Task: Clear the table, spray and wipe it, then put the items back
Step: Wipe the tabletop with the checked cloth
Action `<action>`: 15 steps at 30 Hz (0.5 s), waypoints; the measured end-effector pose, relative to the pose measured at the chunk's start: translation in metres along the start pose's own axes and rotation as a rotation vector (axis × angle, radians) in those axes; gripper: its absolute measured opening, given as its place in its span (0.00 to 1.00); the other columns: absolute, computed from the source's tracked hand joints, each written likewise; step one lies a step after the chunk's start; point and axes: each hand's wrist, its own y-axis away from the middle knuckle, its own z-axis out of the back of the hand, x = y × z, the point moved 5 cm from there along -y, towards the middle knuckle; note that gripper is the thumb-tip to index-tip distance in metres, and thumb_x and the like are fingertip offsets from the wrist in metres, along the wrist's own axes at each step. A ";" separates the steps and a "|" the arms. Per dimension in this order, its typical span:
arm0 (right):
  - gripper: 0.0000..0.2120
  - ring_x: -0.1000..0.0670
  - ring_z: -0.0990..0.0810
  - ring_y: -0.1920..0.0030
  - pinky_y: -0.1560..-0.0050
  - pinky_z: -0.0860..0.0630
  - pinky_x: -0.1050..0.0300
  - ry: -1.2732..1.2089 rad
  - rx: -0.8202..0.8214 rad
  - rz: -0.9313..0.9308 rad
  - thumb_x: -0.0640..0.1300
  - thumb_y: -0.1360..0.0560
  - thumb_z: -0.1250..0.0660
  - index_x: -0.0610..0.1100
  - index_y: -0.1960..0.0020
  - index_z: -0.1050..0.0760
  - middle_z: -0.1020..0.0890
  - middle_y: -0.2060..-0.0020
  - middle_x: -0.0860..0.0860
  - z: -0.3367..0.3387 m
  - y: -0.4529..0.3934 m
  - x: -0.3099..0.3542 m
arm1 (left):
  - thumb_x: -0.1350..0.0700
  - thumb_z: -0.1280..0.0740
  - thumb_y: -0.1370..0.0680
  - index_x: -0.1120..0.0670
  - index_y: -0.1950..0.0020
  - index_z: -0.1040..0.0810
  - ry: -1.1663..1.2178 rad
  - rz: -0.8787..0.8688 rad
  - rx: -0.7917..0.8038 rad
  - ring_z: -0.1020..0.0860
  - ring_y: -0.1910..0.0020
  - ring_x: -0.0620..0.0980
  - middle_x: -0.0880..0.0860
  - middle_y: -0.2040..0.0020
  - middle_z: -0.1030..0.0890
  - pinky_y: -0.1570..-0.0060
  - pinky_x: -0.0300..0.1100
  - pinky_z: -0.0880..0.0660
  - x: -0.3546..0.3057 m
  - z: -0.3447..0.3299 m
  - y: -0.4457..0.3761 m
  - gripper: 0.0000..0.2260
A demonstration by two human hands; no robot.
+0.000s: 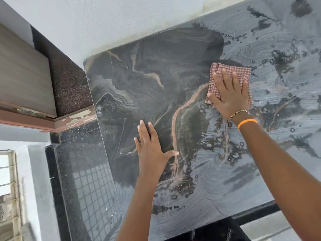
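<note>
Right hand [231, 98] flat, fingers spread, pressing red checked cloth [229, 73] onto dark marbled stone tabletop [147, 75]; left hand [151, 146] open, flat beside; white wall [104, 23] behind.

Bright even daylight, soft shadows, wide-angle edge distortion.

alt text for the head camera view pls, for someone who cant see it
A person's right hand presses a red checked cloth flat on a dark marbled table, wiping soapy swirls that cover its right side. The left hand rests flat on the cleaner left part, beside a white wall.
</note>
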 end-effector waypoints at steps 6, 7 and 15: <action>0.29 0.42 0.54 0.23 0.27 0.60 0.37 -0.010 -0.002 0.146 0.58 0.21 0.50 0.53 0.24 0.54 0.52 0.22 0.50 -0.023 0.040 0.110 | 0.30 0.38 0.39 0.57 0.25 0.64 0.104 -0.004 -0.075 0.62 0.24 0.53 0.55 0.23 0.61 0.28 0.54 0.61 0.010 0.003 0.012 0.57; 0.29 0.42 0.54 0.23 0.27 0.60 0.37 -0.013 0.020 0.208 0.57 0.21 0.50 0.53 0.24 0.54 0.51 0.22 0.50 -0.027 0.042 0.132 | 0.31 0.36 0.38 0.58 0.25 0.64 0.102 0.004 -0.079 0.62 0.24 0.53 0.55 0.23 0.61 0.27 0.54 0.61 0.012 0.003 0.014 0.57; 0.28 0.46 0.55 0.23 0.26 0.61 0.43 0.126 0.127 0.706 0.60 0.22 0.49 0.58 0.24 0.54 0.51 0.23 0.55 -0.039 0.088 0.139 | 0.31 0.36 0.41 0.59 0.25 0.64 0.054 -0.017 -0.018 0.62 0.24 0.54 0.57 0.23 0.61 0.27 0.52 0.61 0.012 0.001 0.034 0.59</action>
